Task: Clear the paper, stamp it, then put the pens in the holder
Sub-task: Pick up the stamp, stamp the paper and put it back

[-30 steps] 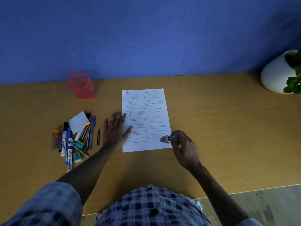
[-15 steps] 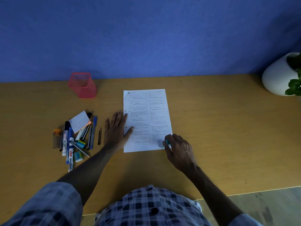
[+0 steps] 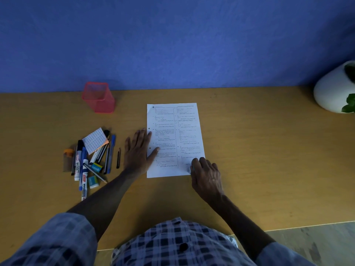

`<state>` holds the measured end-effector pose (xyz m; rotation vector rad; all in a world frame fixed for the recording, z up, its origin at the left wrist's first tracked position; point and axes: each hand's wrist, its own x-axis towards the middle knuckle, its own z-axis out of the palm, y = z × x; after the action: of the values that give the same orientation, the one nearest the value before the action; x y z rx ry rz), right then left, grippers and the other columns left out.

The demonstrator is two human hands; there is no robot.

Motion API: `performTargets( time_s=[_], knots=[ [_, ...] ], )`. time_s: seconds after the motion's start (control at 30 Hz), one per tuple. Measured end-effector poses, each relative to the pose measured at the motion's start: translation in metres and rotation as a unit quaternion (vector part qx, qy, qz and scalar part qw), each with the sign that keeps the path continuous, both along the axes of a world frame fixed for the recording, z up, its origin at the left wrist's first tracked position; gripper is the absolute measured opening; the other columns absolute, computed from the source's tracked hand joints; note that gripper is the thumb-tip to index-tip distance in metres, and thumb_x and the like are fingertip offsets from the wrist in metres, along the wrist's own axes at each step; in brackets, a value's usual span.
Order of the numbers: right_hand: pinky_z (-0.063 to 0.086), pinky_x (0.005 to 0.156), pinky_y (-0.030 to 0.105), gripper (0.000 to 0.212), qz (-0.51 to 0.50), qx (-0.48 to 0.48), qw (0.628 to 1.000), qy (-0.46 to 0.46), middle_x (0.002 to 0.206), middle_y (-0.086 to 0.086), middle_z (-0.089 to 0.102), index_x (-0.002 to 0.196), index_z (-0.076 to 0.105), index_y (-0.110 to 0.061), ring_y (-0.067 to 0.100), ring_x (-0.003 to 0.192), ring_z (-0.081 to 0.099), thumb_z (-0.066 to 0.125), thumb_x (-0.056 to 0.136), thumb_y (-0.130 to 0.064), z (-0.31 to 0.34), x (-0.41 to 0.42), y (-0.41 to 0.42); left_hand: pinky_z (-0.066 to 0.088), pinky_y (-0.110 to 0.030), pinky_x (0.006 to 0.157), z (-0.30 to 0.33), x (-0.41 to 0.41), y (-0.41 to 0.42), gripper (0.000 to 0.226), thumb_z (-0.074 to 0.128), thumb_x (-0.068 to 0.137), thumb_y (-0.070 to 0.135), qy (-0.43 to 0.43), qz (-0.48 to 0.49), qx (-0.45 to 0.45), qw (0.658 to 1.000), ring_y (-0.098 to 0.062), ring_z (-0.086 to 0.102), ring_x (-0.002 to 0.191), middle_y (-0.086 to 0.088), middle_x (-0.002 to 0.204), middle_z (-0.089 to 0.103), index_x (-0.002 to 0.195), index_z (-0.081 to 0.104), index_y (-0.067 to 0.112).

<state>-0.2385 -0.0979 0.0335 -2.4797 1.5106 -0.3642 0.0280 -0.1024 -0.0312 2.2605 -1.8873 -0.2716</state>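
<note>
Right hand (image 3: pixel 206 174) sits curled at the near right corner of the paper (image 3: pixel 173 140), fingers wrapped round a small stamp (image 3: pixel 190 169), which is mostly hidden, only a pale sliver showing at the fingertips; it appears pressed down onto the sheet, so stamping looks like the step in hand. Left hand (image 3: pixel 137 150) lies flat with straight fingers on the tabletop (image 3: pixel 259 160) at the paper's left edge, thumb and fingertips lapping onto the sheet, pinning it, grasping nothing. Paper lies mid-tabletop, long axis running away from the person, nothing else on it. Key relation for the next stage: the pens (image 3: pixel 92 160) lie in a loose heap well to the left of the paper, just beside the left hand's outer side, most with long axes roughly pointing away from the person, a few slanted across. A small card (image 3: pixel 96 140) and erasers (image 3: pixel 94 174) are mixed in. The red mesh holder (image 3: pixel 98 96) stands upright farther back, behind the heap near the wall, open top up. Left hand is clearly nearer both pens and holder; right hand would have to cross over the paper. White plant pot (image 3: pixel 334 89) sits far right, out of the way.
</note>
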Motion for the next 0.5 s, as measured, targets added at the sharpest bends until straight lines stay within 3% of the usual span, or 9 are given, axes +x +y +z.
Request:
performTargets(
  time_s=[0.1, 0.27, 0.5],
  knots=[
    [0.037, 0.058, 0.032, 0.015, -0.010, -0.024, 1.000, -0.008, 0.075, 0.003, 0.050, 0.090, 0.053, -0.012, 0.017, 0.059, 0.044, 0.041, 0.094, -0.020, 0.0010, 0.0016, 0.0027, 0.003, -0.049, 0.123, 0.0000, -0.0002, -0.0005, 0.074, 0.019, 0.095, 0.067, -0.006, 0.000, 0.002, 1.000, -0.020, 0.002, 0.153, 0.001, 0.165, 0.008, 0.156, 0.010, 0.027],
    [0.038, 0.058, 0.034, 0.003, -0.026, -0.028, 0.999, -0.013, 0.073, 0.005, 0.051, 0.087, 0.055, -0.010, 0.020, 0.058, 0.046, 0.058, 0.087, -0.010, -0.0011, 0.0039, 0.0055, 0.003, -0.050, 0.123, -0.0023, -0.0002, 0.0010, 0.073, 0.020, 0.095, 0.067, 0.001, 0.002, -0.001, 1.000, -0.020, 0.003, 0.153, 0.001, 0.165, 0.008, 0.155, 0.011, 0.027],
    [0.036, 0.062, 0.033, 0.003, -0.018, -0.040, 0.999, -0.019, 0.074, 0.004, 0.053, 0.083, 0.055, -0.011, 0.021, 0.061, 0.048, 0.057, 0.082, -0.011, -0.0034, 0.0035, 0.0052, 0.006, -0.051, 0.122, -0.0048, 0.0019, 0.0015, 0.073, 0.018, 0.095, 0.068, -0.005, 0.001, -0.005, 1.000, -0.019, 0.003, 0.153, 0.001, 0.165, 0.008, 0.155, 0.011, 0.028]
  ],
)
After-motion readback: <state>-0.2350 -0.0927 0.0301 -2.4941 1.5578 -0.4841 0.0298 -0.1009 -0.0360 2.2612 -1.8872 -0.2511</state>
